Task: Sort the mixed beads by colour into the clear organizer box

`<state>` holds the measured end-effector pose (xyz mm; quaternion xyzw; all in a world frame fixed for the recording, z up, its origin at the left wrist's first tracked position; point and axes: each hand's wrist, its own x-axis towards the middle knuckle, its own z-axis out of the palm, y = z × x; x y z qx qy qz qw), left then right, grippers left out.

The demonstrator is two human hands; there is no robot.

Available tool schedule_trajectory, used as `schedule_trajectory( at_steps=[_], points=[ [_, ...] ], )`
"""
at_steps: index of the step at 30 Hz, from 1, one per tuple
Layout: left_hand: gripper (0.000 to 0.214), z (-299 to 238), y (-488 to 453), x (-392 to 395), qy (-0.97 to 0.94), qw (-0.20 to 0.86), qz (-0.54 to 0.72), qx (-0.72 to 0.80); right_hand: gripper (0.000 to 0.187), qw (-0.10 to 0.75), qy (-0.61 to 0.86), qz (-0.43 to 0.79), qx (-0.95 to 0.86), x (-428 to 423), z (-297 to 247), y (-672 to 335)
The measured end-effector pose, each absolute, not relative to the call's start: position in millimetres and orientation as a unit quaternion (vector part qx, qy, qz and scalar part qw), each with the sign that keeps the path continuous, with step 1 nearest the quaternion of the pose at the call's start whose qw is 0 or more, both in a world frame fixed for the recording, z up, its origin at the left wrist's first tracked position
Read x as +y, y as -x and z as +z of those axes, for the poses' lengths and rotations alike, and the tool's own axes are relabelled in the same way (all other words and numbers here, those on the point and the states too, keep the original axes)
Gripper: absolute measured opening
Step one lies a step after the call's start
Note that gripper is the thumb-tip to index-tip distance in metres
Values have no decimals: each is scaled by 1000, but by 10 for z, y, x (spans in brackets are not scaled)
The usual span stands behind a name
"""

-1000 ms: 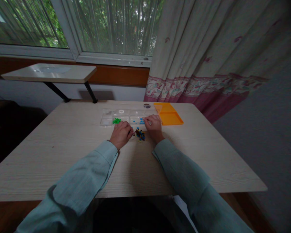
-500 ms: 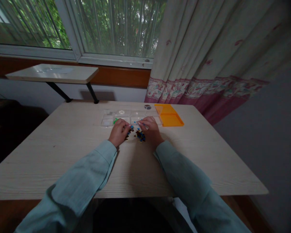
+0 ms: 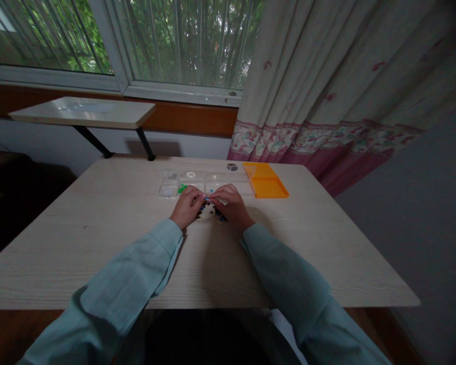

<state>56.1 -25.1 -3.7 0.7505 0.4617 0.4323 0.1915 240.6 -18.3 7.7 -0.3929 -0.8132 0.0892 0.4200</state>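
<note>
My left hand (image 3: 187,206) and my right hand (image 3: 229,204) rest close together on the wooden table (image 3: 99,228), fingertips almost meeting over a small pile of mixed coloured beads (image 3: 212,211). Both hands have curled, pinched fingers; whatever they pinch is too small to make out. A pale thin tool seems to lie in my right fingers, though I cannot be sure. Just beyond the hands lies a clear compartment box (image 3: 171,183), with green beads (image 3: 181,188) in one cell. Much of the bead pile is hidden under my fingers.
An orange lid or tray (image 3: 265,182) lies at the box's right end, with a small dark round object (image 3: 232,167) behind it. A small side table (image 3: 83,111) stands under the window. A curtain (image 3: 327,91) hangs at right.
My right hand moved left from the box's blue cell to the bead pile. My left hand shifted slightly forward, so the fingertips now meet over the beads.
</note>
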Motion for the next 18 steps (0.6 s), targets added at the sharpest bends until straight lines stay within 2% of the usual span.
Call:
schedule_trajectory(
  at_steps=[10,18],
  points=[
    [27,-14,-396,-198,-765,91,397,499,22,432,534,-15,-727,83,-127,-2700],
    [30,10,-246,-140,-832,59,305,460,25,404,543,-39,-735,124,-201,-2700]
  ],
)
